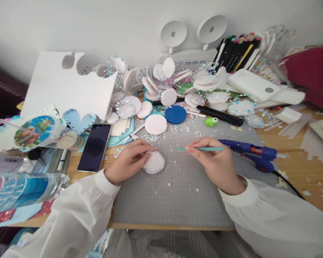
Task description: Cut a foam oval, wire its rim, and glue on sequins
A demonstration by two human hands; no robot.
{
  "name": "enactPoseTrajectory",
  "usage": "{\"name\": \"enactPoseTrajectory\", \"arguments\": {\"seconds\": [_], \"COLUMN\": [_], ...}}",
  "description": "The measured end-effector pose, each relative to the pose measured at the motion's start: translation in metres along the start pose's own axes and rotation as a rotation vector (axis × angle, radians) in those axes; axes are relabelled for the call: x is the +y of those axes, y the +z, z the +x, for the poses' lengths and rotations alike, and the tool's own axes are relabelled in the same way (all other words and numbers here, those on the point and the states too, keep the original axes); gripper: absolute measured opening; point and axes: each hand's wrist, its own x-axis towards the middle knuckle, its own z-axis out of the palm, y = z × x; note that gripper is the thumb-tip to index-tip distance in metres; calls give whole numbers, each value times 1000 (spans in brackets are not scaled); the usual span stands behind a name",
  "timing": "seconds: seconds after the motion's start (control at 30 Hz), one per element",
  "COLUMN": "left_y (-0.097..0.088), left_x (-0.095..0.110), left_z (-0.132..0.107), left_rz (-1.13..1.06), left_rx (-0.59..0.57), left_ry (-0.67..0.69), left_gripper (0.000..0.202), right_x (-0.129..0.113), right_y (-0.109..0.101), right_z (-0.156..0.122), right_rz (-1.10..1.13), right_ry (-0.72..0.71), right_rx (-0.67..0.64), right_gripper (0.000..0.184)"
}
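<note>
My left hand (128, 159) rests on the grey cutting mat (174, 193), fingers closed on the left edge of a white foam disc (154, 162) lying flat there. My right hand (214, 161) pinches thin teal tweezers (197, 148) that point left, their tip above and to the right of the disc. Both arms wear white sleeves.
A blue glue gun (254, 154) lies right of my right hand, its cord trailing off. Behind the mat sit a white disc (155, 124), a blue disc (176, 114), a green punch (211, 122) and heaps of foam discs. A phone (94, 147) lies to the left.
</note>
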Motion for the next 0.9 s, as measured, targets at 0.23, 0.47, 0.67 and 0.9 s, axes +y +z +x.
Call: {"name": "enactPoseTrajectory", "arguments": {"seconds": [0.23,0.47,0.67,0.9], "left_y": [13,11,5,17], "left_x": [-6,-7,1,18], "left_z": [26,21,7,-17], "left_rz": [203,317,298,223], "left_rx": [-5,66,372,325], "left_ry": [185,233,129,273], "left_gripper": [30,34,32,12], "right_x": [6,0,-13,-22], "right_y": [-7,-8,-20,-40], "right_z": [2,0,5,16], "right_rz": [236,270,34,-310], "right_ry": [87,90,-67,-338], "right_rx": [38,9,-144,-606], "right_gripper": [17,19,13,13]}}
